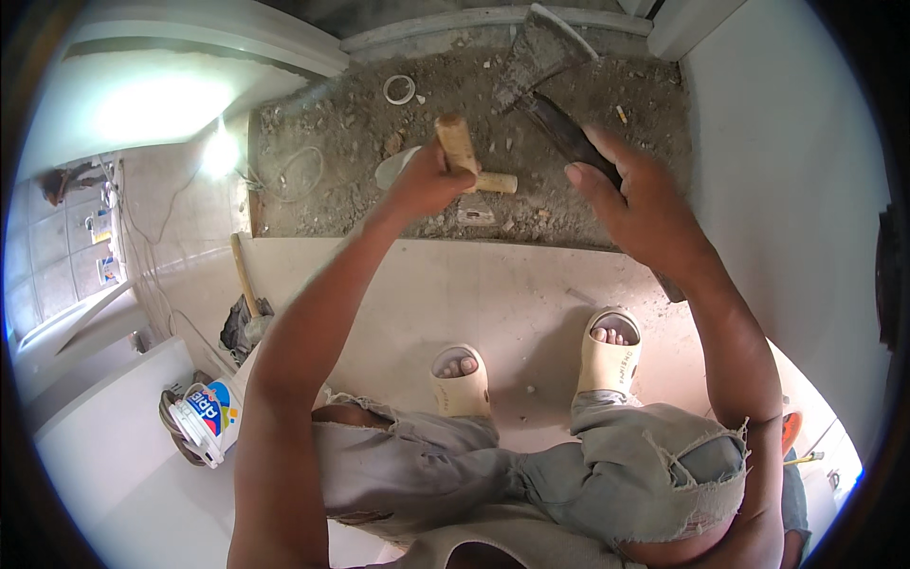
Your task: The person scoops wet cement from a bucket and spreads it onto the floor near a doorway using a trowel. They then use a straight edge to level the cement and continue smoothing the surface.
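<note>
My right hand (635,199) is closed round the dark handle of a tool with a broad, flared, dirt-caked blade (545,59). That blade lies over the far part of a dirt bed (360,114), and the handle runs back toward me. Left of it, my left hand (427,185) grips an upright, pale wooden handle (456,139). The working end of that tool is hidden or unclear. A second wooden handle (498,182) lies crosswise beside my left fingers, and a whitish rounded piece (393,169) shows on the hand's other side. I cannot tell how these pieces join.
A white ring (399,90) and small rubble lie on the dirt. A pale slab (512,284) borders it, under my sandals (609,351). At left are a wooden-handled mallet (248,294), loose cables (156,237), a white bucket (207,417) and a bright lamp (222,152). White walls flank the dirt.
</note>
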### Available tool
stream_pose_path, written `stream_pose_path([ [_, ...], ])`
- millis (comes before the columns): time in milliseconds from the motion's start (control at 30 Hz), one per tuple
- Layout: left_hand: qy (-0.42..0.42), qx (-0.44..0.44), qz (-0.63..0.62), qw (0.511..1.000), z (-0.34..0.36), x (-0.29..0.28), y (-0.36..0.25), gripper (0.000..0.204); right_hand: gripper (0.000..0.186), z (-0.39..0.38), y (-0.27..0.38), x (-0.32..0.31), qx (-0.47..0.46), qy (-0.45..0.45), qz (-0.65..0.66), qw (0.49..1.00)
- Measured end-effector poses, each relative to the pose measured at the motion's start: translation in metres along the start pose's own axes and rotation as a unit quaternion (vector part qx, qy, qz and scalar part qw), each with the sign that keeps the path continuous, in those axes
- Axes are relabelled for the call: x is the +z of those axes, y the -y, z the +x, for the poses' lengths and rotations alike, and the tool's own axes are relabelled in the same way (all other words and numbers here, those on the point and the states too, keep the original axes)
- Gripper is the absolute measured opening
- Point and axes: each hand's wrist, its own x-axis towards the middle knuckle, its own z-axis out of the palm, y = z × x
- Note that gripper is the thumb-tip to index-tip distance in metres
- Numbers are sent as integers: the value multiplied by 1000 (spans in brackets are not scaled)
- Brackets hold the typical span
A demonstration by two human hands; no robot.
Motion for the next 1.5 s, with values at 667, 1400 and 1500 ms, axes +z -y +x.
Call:
stream_pose_path([
  [667, 65, -10, -26, 998, 7, 22, -16, 45, 58, 40, -4, 7, 14, 83, -93, 992],
  [1400, 21, 115, 24, 993, -25, 40, 18, 29, 43, -7, 29, 2, -40, 41, -6, 998],
  [1500, 37, 82, 9, 996, -24, 36, 20, 29, 43, -21, 33, 7, -39, -17, 65, 997],
])
